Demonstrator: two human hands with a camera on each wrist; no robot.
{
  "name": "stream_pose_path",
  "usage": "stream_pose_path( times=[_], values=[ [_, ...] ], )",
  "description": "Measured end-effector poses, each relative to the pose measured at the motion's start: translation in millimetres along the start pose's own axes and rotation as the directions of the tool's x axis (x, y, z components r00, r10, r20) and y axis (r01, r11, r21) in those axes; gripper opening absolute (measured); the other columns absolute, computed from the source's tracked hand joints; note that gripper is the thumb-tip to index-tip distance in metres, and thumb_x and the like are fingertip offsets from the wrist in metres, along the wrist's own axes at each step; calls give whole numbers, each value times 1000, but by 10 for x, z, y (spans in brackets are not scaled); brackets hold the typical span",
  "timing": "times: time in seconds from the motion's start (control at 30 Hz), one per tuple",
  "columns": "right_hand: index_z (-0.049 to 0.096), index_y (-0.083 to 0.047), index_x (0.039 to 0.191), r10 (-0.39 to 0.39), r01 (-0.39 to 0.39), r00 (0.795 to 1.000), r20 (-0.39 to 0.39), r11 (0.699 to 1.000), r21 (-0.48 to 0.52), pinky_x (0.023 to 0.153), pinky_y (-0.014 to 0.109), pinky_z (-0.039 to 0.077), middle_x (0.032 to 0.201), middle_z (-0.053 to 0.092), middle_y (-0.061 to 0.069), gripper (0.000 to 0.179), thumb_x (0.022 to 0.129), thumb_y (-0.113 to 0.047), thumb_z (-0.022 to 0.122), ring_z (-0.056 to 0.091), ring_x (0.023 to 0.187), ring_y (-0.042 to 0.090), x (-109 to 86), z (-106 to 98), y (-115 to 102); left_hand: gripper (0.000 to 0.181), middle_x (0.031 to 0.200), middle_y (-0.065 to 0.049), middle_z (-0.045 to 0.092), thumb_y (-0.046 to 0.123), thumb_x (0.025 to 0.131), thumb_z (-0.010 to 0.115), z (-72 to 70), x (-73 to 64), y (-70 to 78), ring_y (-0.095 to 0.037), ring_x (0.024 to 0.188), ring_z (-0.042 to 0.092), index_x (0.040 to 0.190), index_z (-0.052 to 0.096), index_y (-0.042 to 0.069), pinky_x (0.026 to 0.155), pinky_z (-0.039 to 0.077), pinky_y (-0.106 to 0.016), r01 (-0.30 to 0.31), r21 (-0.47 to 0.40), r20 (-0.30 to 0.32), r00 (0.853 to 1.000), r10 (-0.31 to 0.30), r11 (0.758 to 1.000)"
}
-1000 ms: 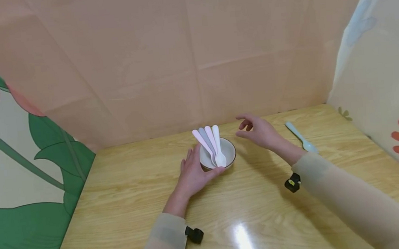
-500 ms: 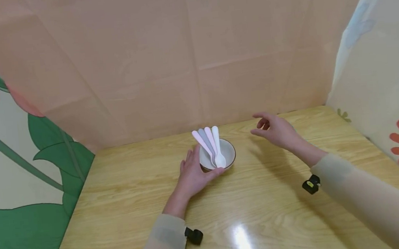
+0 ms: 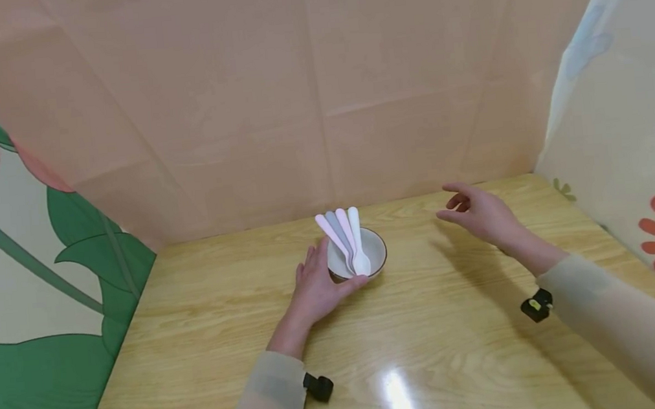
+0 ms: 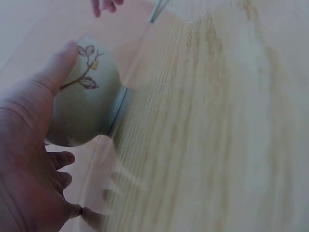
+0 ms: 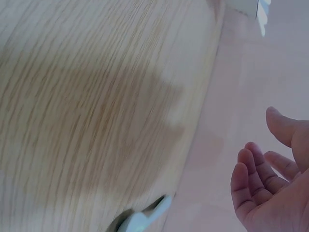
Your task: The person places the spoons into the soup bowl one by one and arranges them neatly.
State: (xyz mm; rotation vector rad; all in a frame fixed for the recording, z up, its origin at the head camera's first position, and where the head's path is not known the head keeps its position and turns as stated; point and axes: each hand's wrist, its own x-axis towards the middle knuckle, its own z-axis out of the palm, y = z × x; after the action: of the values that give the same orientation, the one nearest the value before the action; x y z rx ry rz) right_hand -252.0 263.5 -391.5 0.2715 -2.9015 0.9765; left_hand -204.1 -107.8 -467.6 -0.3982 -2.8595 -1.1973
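Note:
A small white bowl with a dark rim stands at the back middle of the wooden table. Several pastel plastic spoons lean in it, handles up and to the back left. My left hand cups the bowl's left side, thumb along its front. In the left wrist view that thumb lies on the bowl by a painted leaf sprig. My right hand hovers empty to the right of the bowl, fingers loosely curled. A pale blue spoon lies on the table under it, hidden in the head view.
Pink paper walls close off the back of the table. A tulip-print sheet stands on the left and a flower-print sheet on the right. Small black cameras sit on both wrists.
My right hand has moved to the right, away from the bowl, and now covers the pale blue spoon in the head view. The left hand and bowl have stayed put.

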Motion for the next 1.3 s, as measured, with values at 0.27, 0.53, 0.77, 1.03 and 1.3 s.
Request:
stream_pose_path(
  times=[0.27,0.53,0.77,1.03,1.3],
  values=[
    [45,1,164,5,-5,1000,-16,999,-39,89,53,52,131,70,26,76,108,-40,75,68,117,43,-22,-98,171,120,177,-10,35,72,87,84,-3,1,7,-40,168,14,176,22,21,131,11,-67,-5,-2,0,1000,5,1000],
    [41,3,165,60,-60,998,-11,997,-51,99,65,51,136,67,29,80,109,-46,71,66,124,48,-48,-228,299,122,178,-11,33,74,88,83,-19,27,3,-40,168,13,177,18,22,132,11,-66,1,12,16,1000,-1,1000],
    [44,2,163,69,-71,997,-37,996,-57,99,65,50,132,69,29,78,108,-44,73,67,122,49,-78,-293,428,123,178,-12,33,73,88,83,-13,5,4,-40,168,13,177,18,20,132,10,-65,6,7,18,1000,-6,1000],
    [36,6,166,125,-125,992,-2,989,-73,101,68,48,137,65,33,86,110,-52,66,62,126,53,-95,-339,614,122,178,-12,32,71,89,83,-26,-25,-18,-40,168,14,177,17,20,132,10,-65,11,10,17,1000,-11,1000],
    [35,8,166,154,-152,988,16,984,-92,97,69,49,137,64,36,85,111,-49,66,62,121,55,-106,-362,821,122,178,-14,34,70,88,84,-37,-28,-24,-42,168,15,177,19,18,132,12,-67,1,2,11,1000,-1,1000]
  ],
)
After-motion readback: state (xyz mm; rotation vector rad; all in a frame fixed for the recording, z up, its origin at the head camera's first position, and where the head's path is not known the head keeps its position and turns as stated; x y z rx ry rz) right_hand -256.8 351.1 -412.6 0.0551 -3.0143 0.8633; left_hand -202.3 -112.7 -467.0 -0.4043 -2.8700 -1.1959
